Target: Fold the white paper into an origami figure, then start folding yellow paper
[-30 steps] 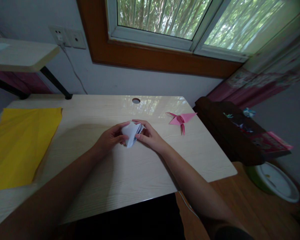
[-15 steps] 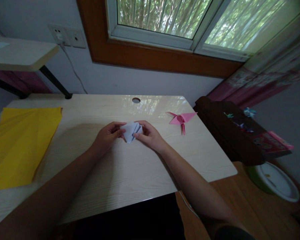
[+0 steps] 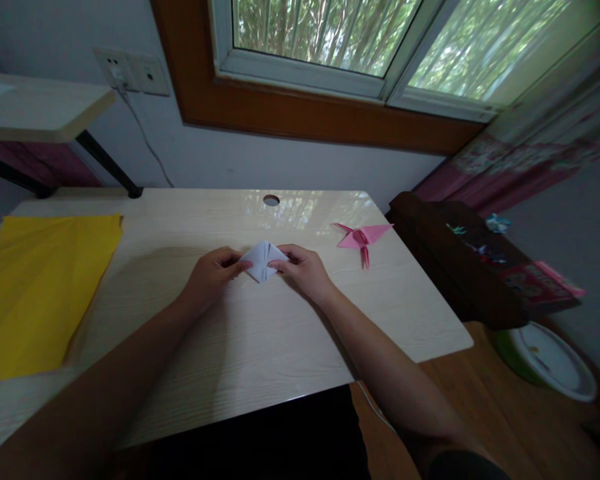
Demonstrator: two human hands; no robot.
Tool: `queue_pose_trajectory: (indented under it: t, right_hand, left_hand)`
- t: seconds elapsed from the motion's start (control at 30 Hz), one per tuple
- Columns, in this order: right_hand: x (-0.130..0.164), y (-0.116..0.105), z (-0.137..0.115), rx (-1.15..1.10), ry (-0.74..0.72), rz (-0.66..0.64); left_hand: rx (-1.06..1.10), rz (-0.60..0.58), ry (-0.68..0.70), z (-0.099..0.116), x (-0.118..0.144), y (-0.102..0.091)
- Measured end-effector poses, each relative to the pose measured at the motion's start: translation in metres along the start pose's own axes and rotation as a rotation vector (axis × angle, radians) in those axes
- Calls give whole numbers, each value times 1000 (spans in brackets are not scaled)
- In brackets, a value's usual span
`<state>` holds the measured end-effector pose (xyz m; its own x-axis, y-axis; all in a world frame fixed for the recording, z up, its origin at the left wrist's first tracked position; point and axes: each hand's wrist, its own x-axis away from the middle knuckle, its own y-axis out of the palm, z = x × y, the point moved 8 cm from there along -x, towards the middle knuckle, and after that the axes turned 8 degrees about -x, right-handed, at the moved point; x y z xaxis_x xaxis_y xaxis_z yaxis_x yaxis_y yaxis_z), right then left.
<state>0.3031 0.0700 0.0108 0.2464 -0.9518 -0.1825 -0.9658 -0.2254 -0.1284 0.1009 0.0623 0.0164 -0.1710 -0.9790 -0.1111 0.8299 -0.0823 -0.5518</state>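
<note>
While both forearms slant in over the near edge of the pale desk (image 3: 280, 353), the left hand (image 3: 211, 275) and the right hand (image 3: 307, 272) meet at a small piece of folded white paper (image 3: 259, 261). The left thumb and fingers pinch its left corner; the right thumb presses on its face near the middle crease, the other fingers closed behind the right corner. The paper is diamond-shaped (whether its underside touches the desk, I cannot tell) and sits between the hands, around the middle of the desktop. To the left, well apart, lies a yellow sheet (image 3: 45, 287), faintly creased. To the right, near the desk's far right edge, rests a pink folded-paper figure (image 3: 363, 237). Farther back, a round hole (image 3: 271, 200) opens in the desktop, and beyond it the wall carries a wood-framed window (image 3: 320, 37) with greenery outside.
</note>
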Motion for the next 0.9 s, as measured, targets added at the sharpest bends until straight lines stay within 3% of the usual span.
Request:
queue_pose_trajectory:
  t: [0.17,0.37,0.5,0.63,0.9]
  right_hand:
    - [0,2,4,-86,72,13]
    - [0,9,8,-220,117,8]
    - [-1,15,10,-314,133,-44]
    - [1,17,13,-233,155,-100]
    - [3,14,20,-209,212,-75]
  left_hand:
    - [5,21,60,1,-1,2]
    - [341,-120,-19,-7,0,26]
    - [359,-110,-35,-5,2,27]
    - [325,-78,-91,-10,1,23]
    - [289,-123,-51,-9,0,28]
